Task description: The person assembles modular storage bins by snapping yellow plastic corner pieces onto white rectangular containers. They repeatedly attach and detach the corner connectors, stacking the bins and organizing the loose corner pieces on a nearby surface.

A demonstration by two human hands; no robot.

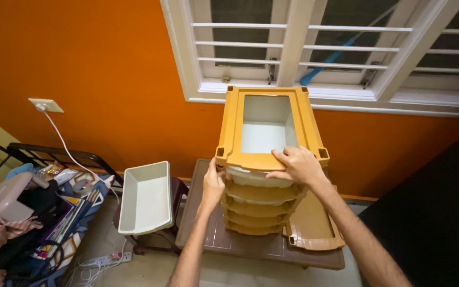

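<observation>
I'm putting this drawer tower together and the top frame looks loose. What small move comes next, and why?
Probably press the top frame straight down onto the stack. The right hand grips its front edge, the left hand holds its front left corner, and the frame seems to sit tilted above the drawer beneath, not seated.

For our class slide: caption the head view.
Both hands, left and right, grip the orange plastic drawer tower.
</observation>
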